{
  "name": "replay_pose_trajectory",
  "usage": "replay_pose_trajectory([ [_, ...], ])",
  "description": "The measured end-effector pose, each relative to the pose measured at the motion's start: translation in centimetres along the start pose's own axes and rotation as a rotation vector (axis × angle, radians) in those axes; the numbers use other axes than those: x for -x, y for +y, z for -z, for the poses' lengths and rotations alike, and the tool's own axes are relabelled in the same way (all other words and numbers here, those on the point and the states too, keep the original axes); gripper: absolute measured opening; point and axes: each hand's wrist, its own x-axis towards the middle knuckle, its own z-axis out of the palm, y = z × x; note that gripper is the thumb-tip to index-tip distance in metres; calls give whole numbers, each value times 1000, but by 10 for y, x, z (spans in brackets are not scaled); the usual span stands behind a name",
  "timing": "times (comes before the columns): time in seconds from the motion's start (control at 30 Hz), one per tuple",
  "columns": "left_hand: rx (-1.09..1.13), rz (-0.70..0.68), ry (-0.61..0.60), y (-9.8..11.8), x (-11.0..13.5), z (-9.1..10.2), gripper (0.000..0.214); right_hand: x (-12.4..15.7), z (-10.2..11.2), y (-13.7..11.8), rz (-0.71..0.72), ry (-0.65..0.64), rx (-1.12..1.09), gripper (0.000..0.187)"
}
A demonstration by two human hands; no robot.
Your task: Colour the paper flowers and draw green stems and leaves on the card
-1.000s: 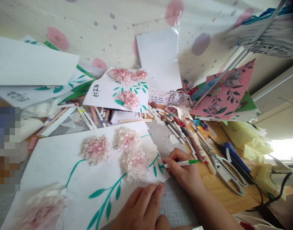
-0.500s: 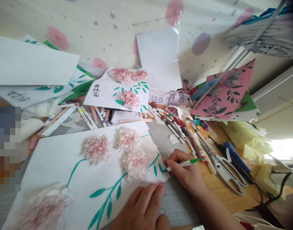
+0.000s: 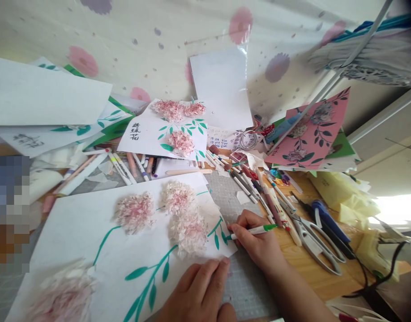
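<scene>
My right hand (image 3: 257, 237) grips a white marker (image 3: 250, 232) with a green end. Its green tip touches a leaf near the right edge of a large white sheet (image 3: 81, 210). Pale pink ruffled flowers stand out from this sheet, one cluster (image 3: 188, 232) close to the tip and another flower (image 3: 134, 212) farther left. Green painted stems and leaves (image 3: 151, 279) run between them. My left hand (image 3: 205, 286) rests on the sheet's lower right edge, fingers laid out and holding nothing; the thumb is partly cut off by the frame.
Behind the sheet stands a finished-looking flower picture (image 3: 141, 134) with dark characters. Several markers and brushes (image 3: 249, 183) lie heaped at centre right. Large scissors (image 3: 319, 241) lie on the wood at right. A pink flower picture (image 3: 313, 134) leans behind. A grey cutting mat (image 3: 222, 192) shows underneath.
The view has shifted slightly. The marker tip stays at the same leaf, with my right hand only slightly moved. My left hand keeps its place on the sheet.
</scene>
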Motion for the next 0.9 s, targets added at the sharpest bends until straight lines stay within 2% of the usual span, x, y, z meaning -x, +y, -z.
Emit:
replay_pose_trajectory([
  [0.07,-10,40,102,4,-1,-10,19,0,0,0,-4,10,-3,28],
  [0.1,-20,62,212,5,-1,-15,22,0,0,0,-4,10,-5,28],
  [0.2,-28,69,310,9,-3,-28,25,0,0,1,-1,-3,-16,29],
  [0.27,-39,52,278,9,-3,-30,24,-1,0,1,-6,0,-18,27],
  [0.37,-70,21,234,7,-3,-23,20,-1,1,1,-8,-11,-26,27],
  [0.57,-35,-20,-2,4,-4,1,17,1,2,-2,-1,-40,-52,29],
  [0.9,-16,-10,6,4,-6,2,20,1,1,-2,6,-26,-66,27],
])
